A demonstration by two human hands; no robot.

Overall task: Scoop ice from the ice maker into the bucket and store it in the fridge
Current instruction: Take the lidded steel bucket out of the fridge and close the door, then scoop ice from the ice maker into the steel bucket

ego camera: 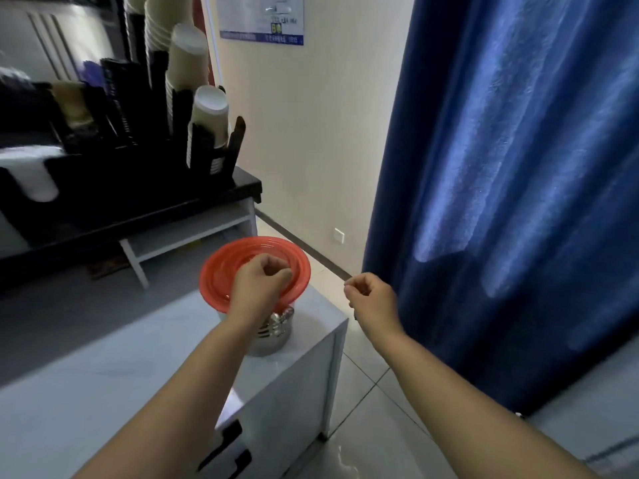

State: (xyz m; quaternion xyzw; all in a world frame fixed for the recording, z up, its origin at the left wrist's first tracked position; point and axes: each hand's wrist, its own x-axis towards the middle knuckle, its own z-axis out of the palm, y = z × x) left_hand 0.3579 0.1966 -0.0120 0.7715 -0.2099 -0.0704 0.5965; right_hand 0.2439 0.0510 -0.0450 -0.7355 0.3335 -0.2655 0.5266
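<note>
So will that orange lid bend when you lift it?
Probably a bit: the orange lid looks like thin, glossy plastic, so likely light and slightly bendy. Its ridged rings may stiffen it. It's wider than the shiny metal bucket beneath, so it might tilt if lifted at one edge.

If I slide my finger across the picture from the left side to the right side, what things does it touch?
Stacked paper cups → orange lid, gripped by the left hand → right hand → blue curtain.
</note>
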